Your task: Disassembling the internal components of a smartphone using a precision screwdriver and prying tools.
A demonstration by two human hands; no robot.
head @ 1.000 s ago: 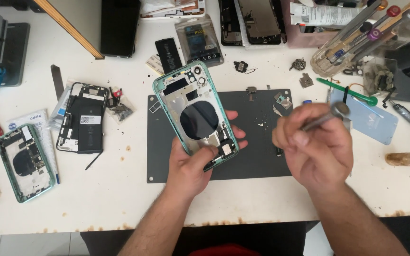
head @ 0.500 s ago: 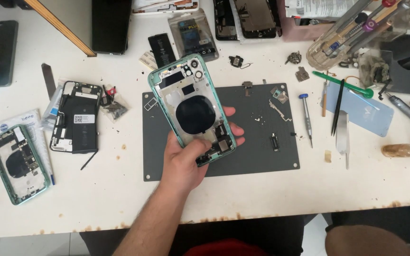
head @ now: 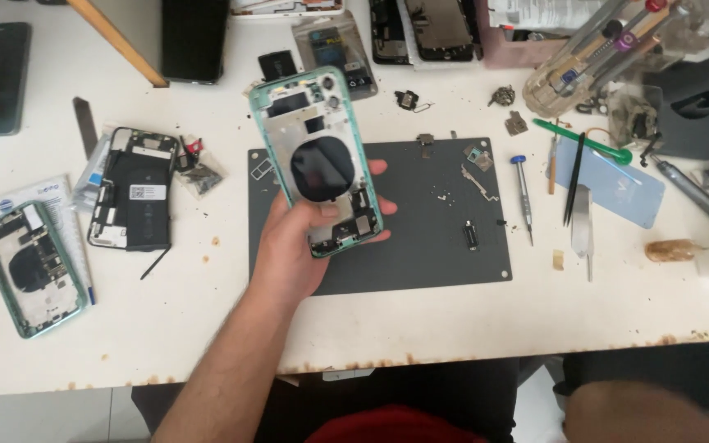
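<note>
Head view looked down on a white table (head: 453, 328) strewn with phone parts. The left hand (head: 301, 246) was closed around the lower end of a green phone housing (head: 317, 160), thumb across its open inner face and fingertips showing past its right edge; the housing was held tilted above the left part of a dark grey work mat (head: 436, 238), with its camera end pointing away from the person. Inside the frame a round black coil sat near the middle. The right hand was out of sight; only a bare forearm (head: 642, 410) showed at the bottom right corner, below the table edge, so whether it was wide or closed I could not tell. On the mat lay small screws and brackets, well apart from the housing. Just right of the mat lay a blue-capped screwdriver (head: 523, 197), black tweezers (head: 572, 180) and a flat metal pry tool (head: 582, 226). Left of the mat rested a black phone body with its battery showing (head: 133, 201), and farther left, near the table edge, a second green housing (head: 33, 267) lay flat.
</note>
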